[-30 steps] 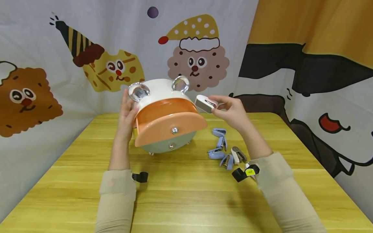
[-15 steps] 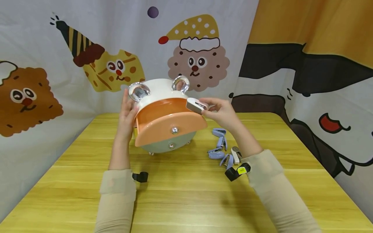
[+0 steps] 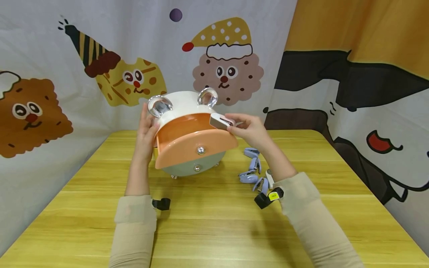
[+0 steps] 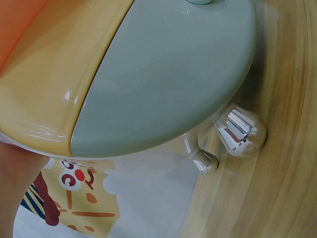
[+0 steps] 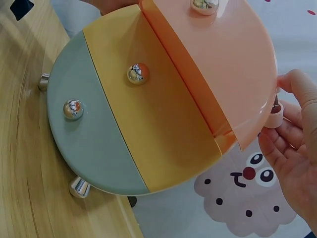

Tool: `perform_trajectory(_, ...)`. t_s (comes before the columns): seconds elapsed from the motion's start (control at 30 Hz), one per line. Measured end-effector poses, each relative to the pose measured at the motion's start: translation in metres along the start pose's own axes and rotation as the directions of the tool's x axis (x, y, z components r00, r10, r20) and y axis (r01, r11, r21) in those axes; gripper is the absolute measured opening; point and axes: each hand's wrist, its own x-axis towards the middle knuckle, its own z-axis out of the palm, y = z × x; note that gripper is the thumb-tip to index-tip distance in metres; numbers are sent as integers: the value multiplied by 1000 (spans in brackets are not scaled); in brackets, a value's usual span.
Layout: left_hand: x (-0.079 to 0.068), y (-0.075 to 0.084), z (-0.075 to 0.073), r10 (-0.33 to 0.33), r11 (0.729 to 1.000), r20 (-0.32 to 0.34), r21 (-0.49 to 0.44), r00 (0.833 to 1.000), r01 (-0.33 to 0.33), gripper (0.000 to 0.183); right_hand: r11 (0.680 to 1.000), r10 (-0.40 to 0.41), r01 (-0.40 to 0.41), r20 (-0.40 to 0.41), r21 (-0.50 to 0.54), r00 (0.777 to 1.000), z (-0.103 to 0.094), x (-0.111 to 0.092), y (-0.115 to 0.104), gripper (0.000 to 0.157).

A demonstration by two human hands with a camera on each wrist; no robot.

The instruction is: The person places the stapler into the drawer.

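Observation:
A rounded toy-like drawer box [image 3: 183, 98] with two silver ears stands on the table, its orange top drawer [image 3: 179, 150] pulled out. My left hand [image 3: 145, 130] rests against its left side, fingers pointing up and thumb near the front edge. My right hand [image 3: 250, 130] pinches a small white-and-pink mini stapler [image 3: 218, 121] over the right end of the open drawer. From the right wrist, only a pale end of the stapler [image 5: 275, 118] shows beyond the drawer front, between thumb and fingers. Yellow [image 5: 158, 119] and green [image 5: 91, 129] drawers below are closed.
Right of the box, several purple mini staplers [image 3: 248, 177] lie in a loose group on the wooden table [image 3: 207, 230]. A white one [image 3: 269, 178] is partly hidden by the right forearm. A cartoon-printed curtain [image 3: 127, 22] hangs behind the table.
My right hand has moved left with the mini stapler, from beside the box to over the open drawer's right end. The left hand and box have stayed still.

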Motion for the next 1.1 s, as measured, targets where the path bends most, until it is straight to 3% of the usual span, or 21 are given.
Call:
perform_trajectory(0.33,0,-2,-1,-17,1000,-4,-2,1000,17,67,1000,-17,17,-11,-2,1000,4,2,-3,40)
perform_trajectory(0.6,0,-1,-2,-12,1000,-1,4,1000,12,67,996,-84,83,-29,-17,996,7,4,-4,37)
perform_trajectory(0.9,-1,-1,-2,-27,1000,-2,6,1000,28,68,994,-90,86,-62,-74,994,7,-18,-33,37)
perform_trajectory(1.1,-1,0,-2,-29,1000,0,6,1000,29,68,989,-137,128,-122,-75,983,0,-28,-23,35)
